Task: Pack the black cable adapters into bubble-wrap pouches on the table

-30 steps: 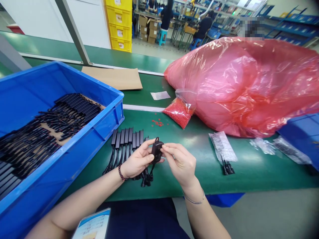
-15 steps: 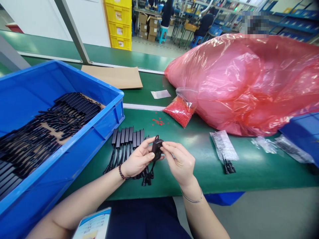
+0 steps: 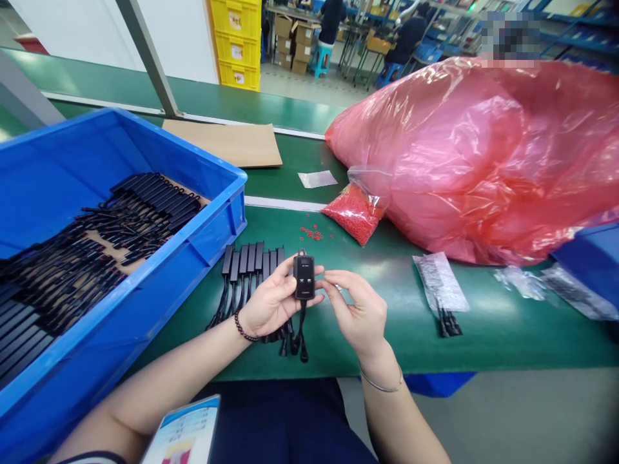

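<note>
While I was looking, the black device [image 3: 304, 278] was above the tabletop [image 3: 401, 338], its cable [image 3: 302, 319] hanging down, held in the grip of the left hand [image 3: 269, 301]. The right hand [image 3: 360, 312] was just beside it, with thumb and forefinger close together; whether they held something, I could not tell. Farther off lay small red rings [image 3: 316, 236], and to the left stood a blue crate [image 3: 207, 241].

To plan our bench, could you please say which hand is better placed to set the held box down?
Probably the left hand, holding the black box near the lined-up boxes; the right hand is off it.
</note>
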A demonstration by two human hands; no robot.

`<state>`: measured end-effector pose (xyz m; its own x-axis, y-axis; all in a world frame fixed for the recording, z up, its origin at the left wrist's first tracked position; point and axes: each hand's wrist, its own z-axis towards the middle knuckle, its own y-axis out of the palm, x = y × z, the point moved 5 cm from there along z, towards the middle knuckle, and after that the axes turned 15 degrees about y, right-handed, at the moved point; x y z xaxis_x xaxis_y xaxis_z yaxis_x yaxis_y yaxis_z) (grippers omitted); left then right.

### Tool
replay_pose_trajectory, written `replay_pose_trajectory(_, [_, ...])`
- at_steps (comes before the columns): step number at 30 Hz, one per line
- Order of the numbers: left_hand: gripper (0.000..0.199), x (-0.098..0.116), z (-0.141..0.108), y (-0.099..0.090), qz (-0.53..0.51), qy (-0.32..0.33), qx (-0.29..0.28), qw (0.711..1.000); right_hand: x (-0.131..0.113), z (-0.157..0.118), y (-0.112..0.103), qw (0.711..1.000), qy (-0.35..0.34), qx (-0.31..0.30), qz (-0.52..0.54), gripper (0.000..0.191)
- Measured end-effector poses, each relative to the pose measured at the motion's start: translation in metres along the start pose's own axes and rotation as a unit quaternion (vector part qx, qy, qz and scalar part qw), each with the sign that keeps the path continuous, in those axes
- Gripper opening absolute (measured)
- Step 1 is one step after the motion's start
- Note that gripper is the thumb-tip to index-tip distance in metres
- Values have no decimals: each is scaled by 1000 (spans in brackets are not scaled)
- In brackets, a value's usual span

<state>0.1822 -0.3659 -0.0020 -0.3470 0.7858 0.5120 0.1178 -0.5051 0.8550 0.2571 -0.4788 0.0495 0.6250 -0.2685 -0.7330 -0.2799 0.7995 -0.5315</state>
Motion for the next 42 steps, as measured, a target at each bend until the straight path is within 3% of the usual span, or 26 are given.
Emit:
replay_pose_trajectory(12, [51, -5, -3, -1, -14, -12, 20, 1000, -2, 6, 4, 998, -1, -31, -50, 18])
replay_pose_trajectory(20, [57, -8, -6, 1, 22, -2, -7, 1000, -4, 8, 7, 997, -27, -13, -75, 18])
replay_pose_trajectory(27, [56, -8, -6, 0, 67, 26, -18, 997, -6, 5, 3, 993, -94, 22, -70, 26])
replay_pose_trajectory(42, [55, -10, -7, 0, 79, 41, -62, 994, -9, 3, -5, 994, -103, -8, -39, 25])
